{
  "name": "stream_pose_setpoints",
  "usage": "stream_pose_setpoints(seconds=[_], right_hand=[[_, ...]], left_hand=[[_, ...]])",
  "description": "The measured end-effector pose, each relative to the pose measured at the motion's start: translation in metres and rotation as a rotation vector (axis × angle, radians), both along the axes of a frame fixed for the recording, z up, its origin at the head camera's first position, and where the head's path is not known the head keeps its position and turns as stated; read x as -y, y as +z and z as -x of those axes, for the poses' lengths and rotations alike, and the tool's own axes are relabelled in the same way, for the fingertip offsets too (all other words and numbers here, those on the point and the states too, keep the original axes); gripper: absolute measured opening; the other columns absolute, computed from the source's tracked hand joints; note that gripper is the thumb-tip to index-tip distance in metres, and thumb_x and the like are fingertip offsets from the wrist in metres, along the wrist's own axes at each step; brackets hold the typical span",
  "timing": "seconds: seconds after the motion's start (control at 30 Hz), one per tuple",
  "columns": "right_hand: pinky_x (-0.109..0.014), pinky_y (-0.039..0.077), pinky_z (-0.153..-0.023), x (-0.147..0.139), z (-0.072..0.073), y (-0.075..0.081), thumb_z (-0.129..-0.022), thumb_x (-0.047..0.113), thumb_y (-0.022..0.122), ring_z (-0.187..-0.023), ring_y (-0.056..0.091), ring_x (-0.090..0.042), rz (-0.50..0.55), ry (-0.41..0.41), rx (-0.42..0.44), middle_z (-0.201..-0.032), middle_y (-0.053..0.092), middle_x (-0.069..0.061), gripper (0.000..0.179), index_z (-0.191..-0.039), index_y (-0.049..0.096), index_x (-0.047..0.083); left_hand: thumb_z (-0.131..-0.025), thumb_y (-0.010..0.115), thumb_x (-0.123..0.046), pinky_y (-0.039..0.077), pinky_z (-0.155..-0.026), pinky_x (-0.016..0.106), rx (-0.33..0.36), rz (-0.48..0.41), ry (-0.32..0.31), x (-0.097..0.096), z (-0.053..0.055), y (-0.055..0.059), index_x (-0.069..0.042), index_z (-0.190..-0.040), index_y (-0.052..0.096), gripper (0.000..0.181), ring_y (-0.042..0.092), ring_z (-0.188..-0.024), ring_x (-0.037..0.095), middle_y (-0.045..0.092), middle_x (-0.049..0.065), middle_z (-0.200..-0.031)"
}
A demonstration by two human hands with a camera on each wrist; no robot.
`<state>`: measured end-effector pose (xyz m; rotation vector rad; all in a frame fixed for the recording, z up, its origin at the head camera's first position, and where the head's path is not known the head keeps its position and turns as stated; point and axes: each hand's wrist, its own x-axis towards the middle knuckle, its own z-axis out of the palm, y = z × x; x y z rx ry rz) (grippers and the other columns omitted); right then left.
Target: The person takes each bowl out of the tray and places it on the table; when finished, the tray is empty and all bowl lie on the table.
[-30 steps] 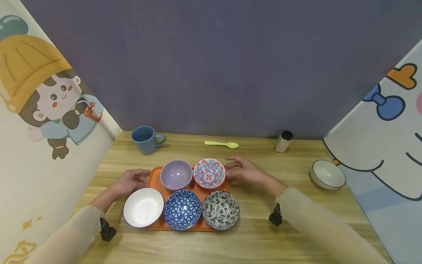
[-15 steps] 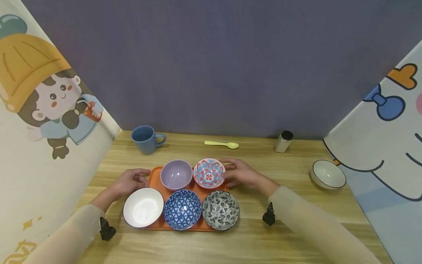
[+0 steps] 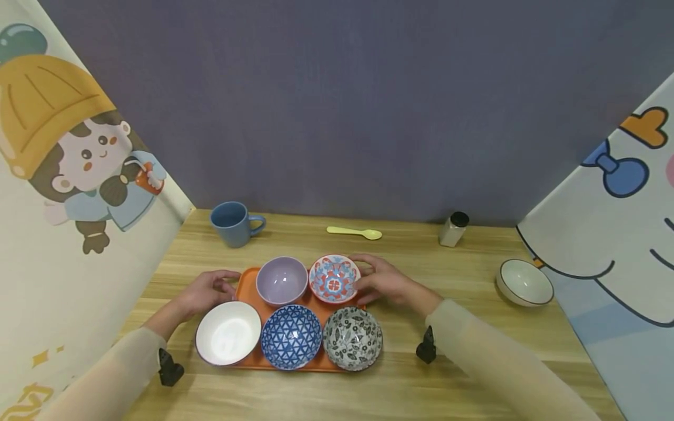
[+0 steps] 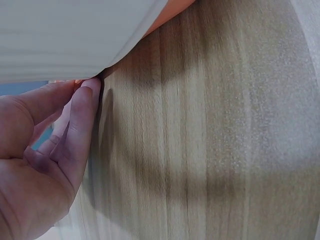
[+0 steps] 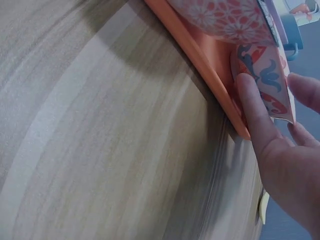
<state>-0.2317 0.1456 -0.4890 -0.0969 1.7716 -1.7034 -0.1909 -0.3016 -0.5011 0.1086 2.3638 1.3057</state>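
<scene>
An orange tray (image 3: 248, 285) carries several bowls in two rows. My left hand (image 3: 207, 291) pinches the tray's left edge, beside the white bowl (image 3: 228, 333); in the left wrist view the white bowl's wall (image 4: 70, 40) partly covers that contact. At the tray's far right corner, my right hand (image 3: 387, 280) curls its thumb and fingers against the side of the red-and-blue patterned bowl (image 3: 334, 279). The right wrist view shows a fingertip on this bowl's outer wall (image 5: 267, 75). A lilac bowl (image 3: 282, 282), a blue triangle-patterned bowl (image 3: 292, 337) and a black-leaf-patterned bowl (image 3: 353, 339) fill the other places.
A blue mug (image 3: 231, 224) stands at the back left. Along the back lie a yellow spoon (image 3: 354, 233) and, farther right, a black-capped shaker (image 3: 453, 229). Another white bowl (image 3: 525, 283) with a dark rim sits at the far right, near the side wall.
My right hand has moved left, from beside the tray's right edge onto the red-and-blue patterned bowl. The left hand stays at the tray's left edge, and the bowls stay in their places.
</scene>
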Motion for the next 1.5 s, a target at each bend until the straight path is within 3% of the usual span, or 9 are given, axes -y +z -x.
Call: stream_pose_setpoints(seconds=[0.27, 0.57, 0.83, 1.27, 1.5], right_hand=[[-0.048, 0.062, -0.08, -0.001, -0.006, -0.003, -0.087, -0.009, 0.065, -0.095, 0.071, -0.033, 0.023, -0.031, 0.008, -0.149, 0.045, -0.032, 0.084, -0.16, 0.031, 0.013], [-0.045, 0.063, -0.076, 0.001, -0.003, -0.001, -0.091, 0.005, 0.066, -0.085, 0.074, -0.027, 0.008, -0.067, 0.014, -0.107, 0.071, -0.026, 0.075, -0.159, 0.036, 0.015], [-0.047, 0.063, -0.072, 0.007, -0.005, 0.004, -0.097, 0.009, 0.063, -0.069, 0.074, -0.026, -0.005, -0.074, 0.016, -0.089, 0.073, -0.019, 0.065, -0.158, 0.041, 0.018], [-0.045, 0.063, -0.065, 0.008, -0.015, 0.008, -0.096, 0.009, 0.062, -0.065, 0.074, -0.027, -0.029, -0.147, -0.034, -0.088, 0.075, -0.024, 0.062, -0.155, 0.047, 0.018], [-0.049, 0.062, -0.07, -0.003, -0.016, 0.011, -0.097, 0.011, 0.062, -0.074, 0.076, -0.031, 0.008, -0.205, -0.028, -0.095, 0.075, -0.025, 0.062, -0.156, 0.044, 0.017]], left_hand=[[-0.093, 0.065, 0.004, 0.058, -0.074, 0.03, 0.002, 0.006, 0.0, -0.001, -0.002, -0.001, 0.009, -0.146, 0.046, 0.056, 0.068, -0.091, 0.023, 0.072, 0.014, -0.101], [-0.093, 0.064, 0.005, 0.058, -0.073, 0.03, -0.006, 0.004, 0.004, -0.003, -0.001, 0.001, 0.01, -0.144, 0.047, 0.054, 0.069, -0.089, 0.023, 0.073, 0.013, -0.099], [-0.093, 0.065, 0.004, 0.058, -0.074, 0.031, -0.003, 0.015, 0.011, -0.003, -0.002, 0.003, 0.009, -0.145, 0.047, 0.055, 0.069, -0.09, 0.023, 0.073, 0.014, -0.1], [-0.094, 0.065, 0.004, 0.058, -0.073, 0.031, 0.006, 0.0, 0.013, -0.002, -0.002, -0.001, 0.008, -0.146, 0.047, 0.055, 0.067, -0.09, 0.022, 0.071, 0.013, -0.1], [-0.094, 0.064, 0.004, 0.058, -0.072, 0.032, 0.009, -0.001, 0.015, -0.002, -0.002, -0.001, 0.009, -0.146, 0.046, 0.055, 0.067, -0.088, 0.022, 0.071, 0.014, -0.101]])
